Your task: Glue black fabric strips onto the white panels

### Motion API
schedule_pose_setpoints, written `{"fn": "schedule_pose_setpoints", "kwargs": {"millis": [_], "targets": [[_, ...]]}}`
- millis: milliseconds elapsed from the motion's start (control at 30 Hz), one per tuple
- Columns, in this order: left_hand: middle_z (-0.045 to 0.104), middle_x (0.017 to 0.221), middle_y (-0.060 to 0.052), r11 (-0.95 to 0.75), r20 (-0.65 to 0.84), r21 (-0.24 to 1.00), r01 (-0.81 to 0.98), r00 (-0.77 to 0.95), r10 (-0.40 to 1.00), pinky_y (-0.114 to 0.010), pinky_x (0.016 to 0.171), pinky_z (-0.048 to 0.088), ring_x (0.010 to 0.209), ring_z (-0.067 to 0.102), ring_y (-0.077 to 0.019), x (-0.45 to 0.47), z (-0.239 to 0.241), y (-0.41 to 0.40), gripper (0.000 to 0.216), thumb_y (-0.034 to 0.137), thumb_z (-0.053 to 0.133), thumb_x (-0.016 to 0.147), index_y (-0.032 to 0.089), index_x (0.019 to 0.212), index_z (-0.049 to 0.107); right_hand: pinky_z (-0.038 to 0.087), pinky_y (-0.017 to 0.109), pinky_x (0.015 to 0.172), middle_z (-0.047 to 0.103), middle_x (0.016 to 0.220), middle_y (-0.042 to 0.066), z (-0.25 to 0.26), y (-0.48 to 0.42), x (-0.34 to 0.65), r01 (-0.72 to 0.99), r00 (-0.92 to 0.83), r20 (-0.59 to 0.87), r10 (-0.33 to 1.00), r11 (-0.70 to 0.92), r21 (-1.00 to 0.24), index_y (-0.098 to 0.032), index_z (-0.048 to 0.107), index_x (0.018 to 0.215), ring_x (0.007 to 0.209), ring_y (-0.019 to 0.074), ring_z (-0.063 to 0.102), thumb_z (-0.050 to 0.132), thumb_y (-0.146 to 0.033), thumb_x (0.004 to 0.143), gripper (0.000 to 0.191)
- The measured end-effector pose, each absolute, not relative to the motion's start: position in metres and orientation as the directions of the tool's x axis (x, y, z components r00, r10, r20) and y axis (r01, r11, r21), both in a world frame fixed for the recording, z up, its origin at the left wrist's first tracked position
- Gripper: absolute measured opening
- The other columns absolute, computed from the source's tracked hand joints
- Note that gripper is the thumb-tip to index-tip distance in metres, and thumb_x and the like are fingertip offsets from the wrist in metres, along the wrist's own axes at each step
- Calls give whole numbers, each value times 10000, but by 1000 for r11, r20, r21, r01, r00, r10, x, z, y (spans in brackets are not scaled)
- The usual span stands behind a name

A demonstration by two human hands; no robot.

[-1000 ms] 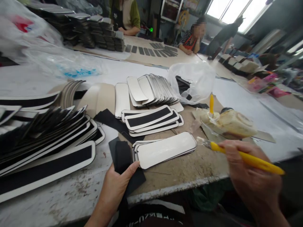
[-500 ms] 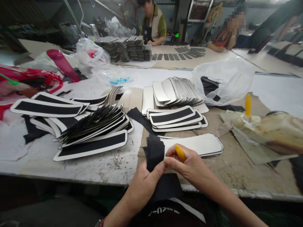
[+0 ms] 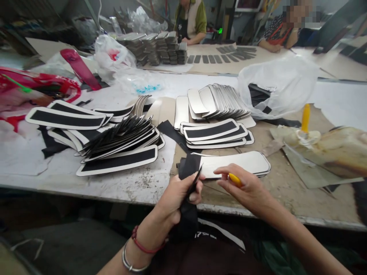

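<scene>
My left hand is closed on a black fabric strip at the table's near edge; the strip hangs down past my wrist. My right hand is beside it, fingers curled round a yellow-handled brush, of which only the handle end shows. Just beyond both hands lies a small stack of white rounded boards. Behind that sits a stack of white boards with black strips on them.
A large heap of black-and-white boards covers the left. A fan of white boards and a plastic bag lie further back. A glue pot with a yellow brush stands right. Two people sit at the far table.
My hands have drawn slightly apart; the left now pinches one strip edge-on, and the right has shifted rightward with the brush. The view tilted a little lower.
</scene>
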State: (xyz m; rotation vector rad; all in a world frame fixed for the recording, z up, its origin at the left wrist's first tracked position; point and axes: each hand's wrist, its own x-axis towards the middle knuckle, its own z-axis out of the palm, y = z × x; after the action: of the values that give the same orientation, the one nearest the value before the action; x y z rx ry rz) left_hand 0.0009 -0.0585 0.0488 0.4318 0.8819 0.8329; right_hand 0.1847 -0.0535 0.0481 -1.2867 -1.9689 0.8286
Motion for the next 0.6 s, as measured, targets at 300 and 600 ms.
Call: {"fn": "schedule_pose_setpoints", "kwargs": {"millis": [300, 600], "targets": [[395, 471, 63, 600, -485, 727, -335, 369, 793, -181, 387, 210, 394, 313, -42, 21, 47, -65, 286, 392, 632, 753, 139, 654, 541, 513, 260, 617, 624, 674, -25, 72, -70, 157, 117, -340, -137, 930, -103, -988, -215, 598, 832, 626, 146, 626, 592, -283, 814, 71], [609, 616, -1, 511, -528, 716, -476, 110, 842, -246, 567, 478, 547, 573, -122, 15, 44, -59, 220, 346, 619, 785, 129, 813, 601, 494, 232, 605, 641, 844, 31, 79, -72, 180, 271, -201, 38, 979, 93, -958, -198, 653, 871, 787, 164, 618, 540, -300, 868, 152]]}}
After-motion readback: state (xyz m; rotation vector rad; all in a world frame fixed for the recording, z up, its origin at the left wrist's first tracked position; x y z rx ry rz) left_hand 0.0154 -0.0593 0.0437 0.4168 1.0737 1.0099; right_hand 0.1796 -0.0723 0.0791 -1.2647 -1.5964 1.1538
